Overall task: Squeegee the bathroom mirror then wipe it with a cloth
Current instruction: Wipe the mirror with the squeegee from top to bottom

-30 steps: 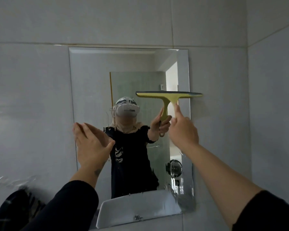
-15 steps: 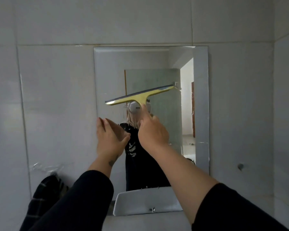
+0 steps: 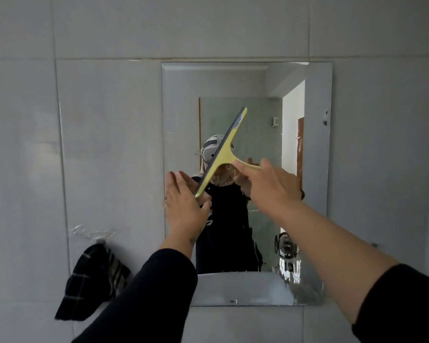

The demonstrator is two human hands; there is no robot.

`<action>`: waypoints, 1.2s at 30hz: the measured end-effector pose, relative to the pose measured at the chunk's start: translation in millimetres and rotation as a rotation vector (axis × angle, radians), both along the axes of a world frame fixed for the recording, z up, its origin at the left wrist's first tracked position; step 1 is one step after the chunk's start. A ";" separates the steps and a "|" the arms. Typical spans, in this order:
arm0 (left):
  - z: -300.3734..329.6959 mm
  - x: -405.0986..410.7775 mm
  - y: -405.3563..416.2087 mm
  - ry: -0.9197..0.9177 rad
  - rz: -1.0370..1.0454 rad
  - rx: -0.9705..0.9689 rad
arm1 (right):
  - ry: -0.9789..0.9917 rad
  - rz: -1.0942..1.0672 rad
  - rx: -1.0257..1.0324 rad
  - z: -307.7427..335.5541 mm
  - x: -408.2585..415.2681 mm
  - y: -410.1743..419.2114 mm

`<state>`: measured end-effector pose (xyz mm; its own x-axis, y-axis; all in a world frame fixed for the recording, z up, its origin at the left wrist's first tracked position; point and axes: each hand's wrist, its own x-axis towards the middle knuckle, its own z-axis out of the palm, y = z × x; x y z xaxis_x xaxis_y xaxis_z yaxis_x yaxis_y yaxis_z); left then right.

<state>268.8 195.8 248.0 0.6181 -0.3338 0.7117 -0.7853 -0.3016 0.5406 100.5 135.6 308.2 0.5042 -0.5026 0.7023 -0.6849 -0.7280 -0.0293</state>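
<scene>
A frameless rectangular mirror hangs on the grey tiled wall. My right hand grips the handle of a yellow squeegee, whose blade stands steeply tilted, top end up right, bottom end down left, in front of the mirror's left half. My left hand is flat with fingers up at the mirror's left edge, and the blade's lower tip sits right at it. A dark striped cloth hangs from a clear hook on the wall, left of and below the mirror.
The mirror reflects a person in black, a white basin rim, a small fan and an open doorway. A wall corner runs down the far right.
The squeegee blade has rotated from level to steeply tilted and shifted left across the mirror. My left hand stays at the mirror's left edge. The view has shifted left and pulled back.
</scene>
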 end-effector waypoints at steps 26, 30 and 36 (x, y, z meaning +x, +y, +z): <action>-10.8 -7.7 -16.0 -0.080 0.039 0.159 | -0.493 -0.004 0.453 -61.1 -50.1 -42.0; -12.0 -5.3 -8.4 -0.083 0.040 0.174 | -0.580 0.062 0.536 -78.4 -22.8 -23.6; -16.6 5.5 10.4 -0.037 0.057 0.183 | -0.597 0.105 0.575 -88.2 12.2 6.6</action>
